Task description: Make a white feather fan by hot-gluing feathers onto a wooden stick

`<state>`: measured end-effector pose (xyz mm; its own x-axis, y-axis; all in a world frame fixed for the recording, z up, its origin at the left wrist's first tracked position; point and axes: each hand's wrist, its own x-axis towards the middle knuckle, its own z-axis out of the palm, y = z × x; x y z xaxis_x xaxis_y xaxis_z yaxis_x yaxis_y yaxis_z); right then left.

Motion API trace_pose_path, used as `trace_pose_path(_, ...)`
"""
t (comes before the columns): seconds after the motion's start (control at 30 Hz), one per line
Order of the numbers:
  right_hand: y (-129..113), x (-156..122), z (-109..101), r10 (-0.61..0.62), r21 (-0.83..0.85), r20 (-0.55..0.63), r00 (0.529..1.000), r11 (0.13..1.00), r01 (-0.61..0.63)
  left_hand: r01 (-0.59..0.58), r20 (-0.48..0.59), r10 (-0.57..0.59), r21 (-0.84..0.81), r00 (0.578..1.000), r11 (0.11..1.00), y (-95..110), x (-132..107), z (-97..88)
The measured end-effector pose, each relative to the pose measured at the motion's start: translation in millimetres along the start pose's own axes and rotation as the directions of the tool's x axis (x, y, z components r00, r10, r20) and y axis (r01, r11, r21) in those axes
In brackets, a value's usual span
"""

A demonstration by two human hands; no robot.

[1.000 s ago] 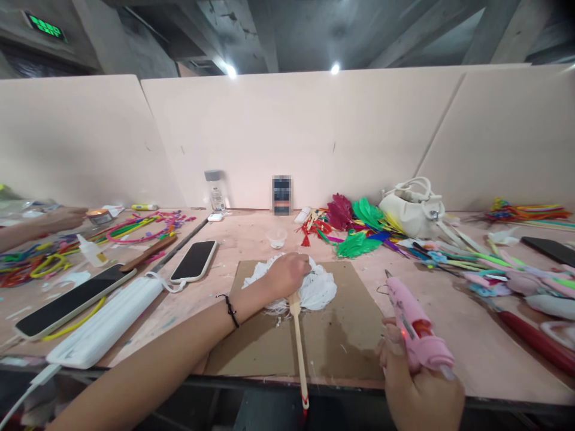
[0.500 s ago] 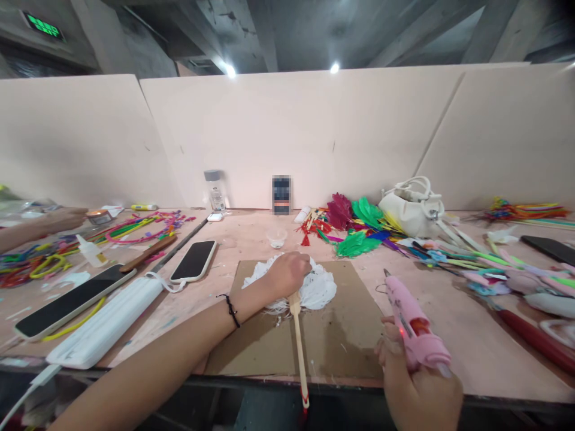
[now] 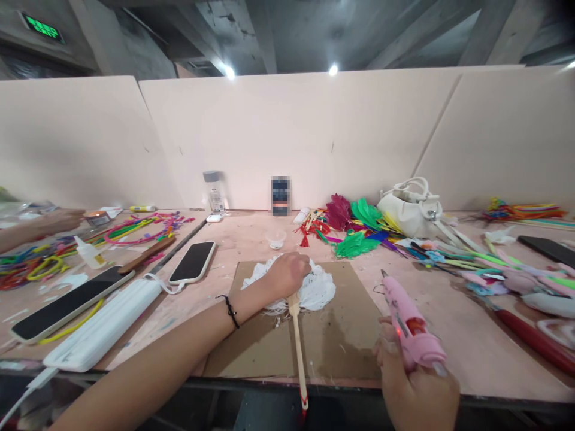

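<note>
A white feather fan [image 3: 318,288] with a thin wooden handle [image 3: 297,344] lies on a brown cardboard sheet [image 3: 345,335] at the table's front. My left hand [image 3: 286,274] rests closed on top of the fan's white feathers, pressing them down. My right hand [image 3: 415,392] grips a pink hot glue gun [image 3: 406,320] at the front right, nozzle pointing up and away, a little right of the fan and apart from it.
Two phones [image 3: 194,261] and a white power bank [image 3: 101,323] lie at the left. Coloured feathers [image 3: 357,230], a cream handbag [image 3: 411,209] and pipe cleaners [image 3: 507,263] crowd the right. A small clear cup [image 3: 275,239] and a bottle [image 3: 214,191] stand behind. Another person's hand [image 3: 54,220] reaches in at far left.
Nothing has visibly changed beyond a slight shift of the view; both hands keep their places.
</note>
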<state>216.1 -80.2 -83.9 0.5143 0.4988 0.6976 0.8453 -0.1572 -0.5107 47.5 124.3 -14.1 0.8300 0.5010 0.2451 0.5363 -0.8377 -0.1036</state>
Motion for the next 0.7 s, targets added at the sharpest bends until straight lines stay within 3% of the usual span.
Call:
trace_pose_path(0.23, 0.4, 2.7, 0.0, -0.128, -0.002, -0.042, 0.991, 0.992, 0.128, -0.003, -0.009, 0.003, -0.011, 1.0, 1.0, -0.3, 0.9, 0.4)
trace_pose_path(0.7, -0.4, 0.7, -0.4, -0.062, 0.033, -0.001, 0.998, 0.998, 0.062, -0.021, 0.008, 0.02, 0.008, 1.0, 1.0, 1.5, 1.1, -4.5)
